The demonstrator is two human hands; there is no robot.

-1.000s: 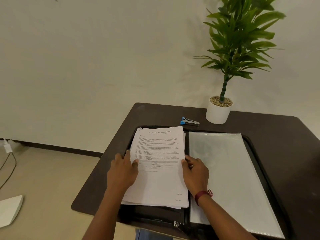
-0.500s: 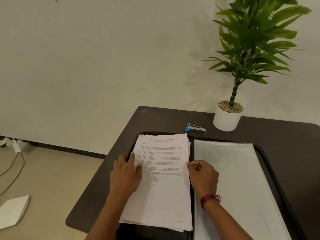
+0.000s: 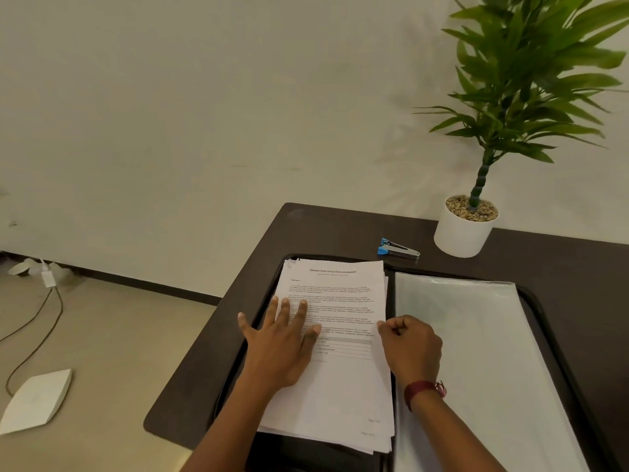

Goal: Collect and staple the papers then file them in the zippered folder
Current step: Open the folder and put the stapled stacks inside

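Note:
A stack of printed papers (image 3: 337, 301) lies on the left half of the open black zippered folder (image 3: 306, 453). My left hand (image 3: 282, 338) rests flat on the stack's left side with its fingers spread. At the stack's right edge my right hand (image 3: 408, 349) has curled fingers and seems to pinch the top sheets. The folder's right half holds clear plastic sleeves (image 3: 476, 352). A blue and silver stapler (image 3: 398, 248) lies on the table just beyond the folder.
The dark table (image 3: 340, 229) has a rounded corner at the far left. A potted plant in a white pot (image 3: 463, 233) stands right of the stapler. On the floor to the left are cables (image 3: 34, 318) and a white flat object (image 3: 37, 400).
My left hand slid up the stack and spread its fingers flat. My right hand's fingers curled in at the stack's right edge. The view shifted slightly left.

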